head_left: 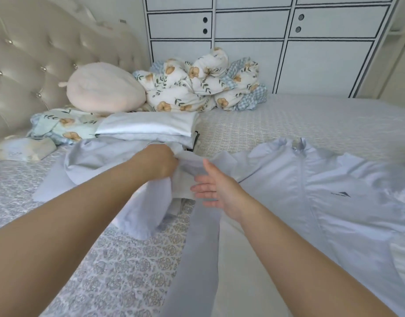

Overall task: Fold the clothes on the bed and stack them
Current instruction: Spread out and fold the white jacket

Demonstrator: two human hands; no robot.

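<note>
Clothes of pale blue-grey thin cloth: one crumpled garment (137, 179) bunched under the left hand (158, 161), spread across the patterned grey bed cover (128, 266). Left grip curled tight round a fold of that cloth. Right hand (216, 187) just beside it, fingers straight and relaxed, holding nothing, edge-on to the bunched fabric. Beyond the left grip, a low stack of folded pale garments (149, 128). Out past the right grip, a light blue zip-front jacket with a small dark chest logo (322, 197), lying flat and unfolded. Probably light, limp and somewhat slippery; no stiffness to hold a crease, so likely to sag and slide once lifted. Best taken at seams, shoulders or hem corners, pulled taut between both grips before folding.
</note>
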